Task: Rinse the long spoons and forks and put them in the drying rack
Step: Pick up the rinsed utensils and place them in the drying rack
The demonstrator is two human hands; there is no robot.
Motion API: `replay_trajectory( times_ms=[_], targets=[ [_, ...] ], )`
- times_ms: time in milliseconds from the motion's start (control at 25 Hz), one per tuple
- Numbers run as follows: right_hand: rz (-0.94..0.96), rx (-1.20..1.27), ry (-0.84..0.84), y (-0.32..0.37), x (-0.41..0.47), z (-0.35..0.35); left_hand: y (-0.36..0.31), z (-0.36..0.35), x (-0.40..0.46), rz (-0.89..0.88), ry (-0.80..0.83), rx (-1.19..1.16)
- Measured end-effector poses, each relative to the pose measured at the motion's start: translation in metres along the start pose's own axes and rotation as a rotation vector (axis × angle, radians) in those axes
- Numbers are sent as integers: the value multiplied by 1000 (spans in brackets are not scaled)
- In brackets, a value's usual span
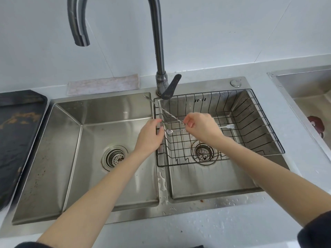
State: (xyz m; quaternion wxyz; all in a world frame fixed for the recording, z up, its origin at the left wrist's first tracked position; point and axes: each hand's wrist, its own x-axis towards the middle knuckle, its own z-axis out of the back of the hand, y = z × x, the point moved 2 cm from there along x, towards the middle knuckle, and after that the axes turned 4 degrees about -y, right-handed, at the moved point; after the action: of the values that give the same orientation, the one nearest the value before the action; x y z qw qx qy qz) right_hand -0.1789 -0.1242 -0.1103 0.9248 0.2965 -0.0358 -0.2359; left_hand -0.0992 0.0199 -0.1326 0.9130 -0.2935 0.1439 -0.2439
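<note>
Two long utensils (165,111) in right hand (200,127)

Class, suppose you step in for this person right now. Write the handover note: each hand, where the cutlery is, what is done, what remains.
Right hand: pinching a long twisted-handle fork, tines up toward the tap base, over the drying rack.
Left hand: at the rack's left rim; whether it grips anything cannot be told.
Already lying in the rack: a long spoon and a white fork.
The tap shows no running water.
Left: lower the held fork into the rack. No other cutlery is visible in either basin.
</note>
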Motion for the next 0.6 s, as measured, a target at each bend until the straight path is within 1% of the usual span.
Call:
replay_trajectory(
  times_ms=[80,160,240,440,600],
  targets=[
    [-10,-57,5,-21,1,10,3,-13,-3,-60,71,120],
    [-13,-112,21,-41,2,18,6,-28,-5,-69,128,232],
    [-1,-171,47,-60,2,24,9,-40,-7,-59,150,304],
    [83,-390,131,-94,3,22,17,-53,-11,-98,81,378],
    [119,-451,208,-108,2,10,18,-56,-12,-138,20,373]
  ],
)
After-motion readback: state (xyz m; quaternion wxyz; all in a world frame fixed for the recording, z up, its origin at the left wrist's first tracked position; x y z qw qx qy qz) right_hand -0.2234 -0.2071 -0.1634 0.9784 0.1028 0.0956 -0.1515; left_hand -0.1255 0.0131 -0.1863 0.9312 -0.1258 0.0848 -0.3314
